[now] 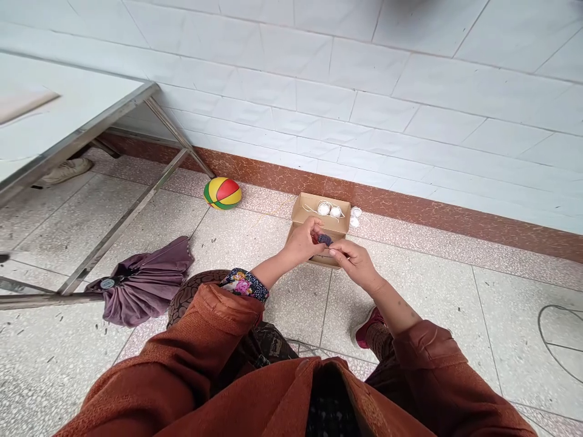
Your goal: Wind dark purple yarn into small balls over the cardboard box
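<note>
Between my hands, above an open cardboard box (299,210), is a small dark blue ribbed or coiled bundle (325,240); its exact kind is too small to make out. My left hand (301,242) has its fingers curled round the bundle's left side. At the lower right end, my right hand (354,261) pinches the bundle or a strand of it between thumb and fingers. Two white round balls (323,208) with pale cords lie in the far part of the box. My hands partly hide the near part of the box.
More white round pieces (355,215) lie on the floor right of the box. A colourful ball (223,193) rests by the wall. At left are a purple umbrella (148,276) and a metal-framed table (109,103). A dark cable (546,328) loops at far right.
</note>
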Motion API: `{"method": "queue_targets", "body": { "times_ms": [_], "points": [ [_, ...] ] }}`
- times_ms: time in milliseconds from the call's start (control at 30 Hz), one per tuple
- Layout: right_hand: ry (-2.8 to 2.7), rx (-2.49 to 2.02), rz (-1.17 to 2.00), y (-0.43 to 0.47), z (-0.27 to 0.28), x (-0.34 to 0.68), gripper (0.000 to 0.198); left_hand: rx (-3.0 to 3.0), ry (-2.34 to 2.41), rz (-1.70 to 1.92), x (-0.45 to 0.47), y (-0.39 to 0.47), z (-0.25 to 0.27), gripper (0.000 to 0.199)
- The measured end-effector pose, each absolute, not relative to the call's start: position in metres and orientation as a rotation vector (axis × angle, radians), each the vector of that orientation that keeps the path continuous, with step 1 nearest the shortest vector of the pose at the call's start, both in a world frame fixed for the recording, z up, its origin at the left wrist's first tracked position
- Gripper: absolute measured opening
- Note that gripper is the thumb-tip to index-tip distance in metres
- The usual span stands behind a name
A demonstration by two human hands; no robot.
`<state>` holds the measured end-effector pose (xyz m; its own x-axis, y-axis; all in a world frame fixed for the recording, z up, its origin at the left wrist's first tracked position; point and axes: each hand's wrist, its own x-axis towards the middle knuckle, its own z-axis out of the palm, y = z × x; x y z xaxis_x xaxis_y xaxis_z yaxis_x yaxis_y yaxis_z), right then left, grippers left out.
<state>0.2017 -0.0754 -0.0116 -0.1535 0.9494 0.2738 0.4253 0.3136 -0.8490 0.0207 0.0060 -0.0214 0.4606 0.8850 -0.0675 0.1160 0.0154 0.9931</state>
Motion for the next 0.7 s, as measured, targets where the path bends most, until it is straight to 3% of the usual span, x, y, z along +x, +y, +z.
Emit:
{"method": "queue_targets", "body": {
  "times_ms": [267, 500, 700],
  "points": [
    [-1.496, -1.456, 0.648, -0.064, -0.014, 0.212, 0.029, 1.332, 0.548, 0.633, 0.024, -0.011, -0.002, 0.062],
    [-1.597, -1.474, 0.755, -0.072, -0.034, 0.196, 0.028, 1.149, 0.742, 0.807, 0.017, -0.001, -0.005, 0.055],
    [-1.770, -1.289, 0.796, -0.078, -0.020, 0.191, 0.029, 1.212, 0.942, 0.827, 0.016, 0.009, -0.020, 0.051]
  ]
}}
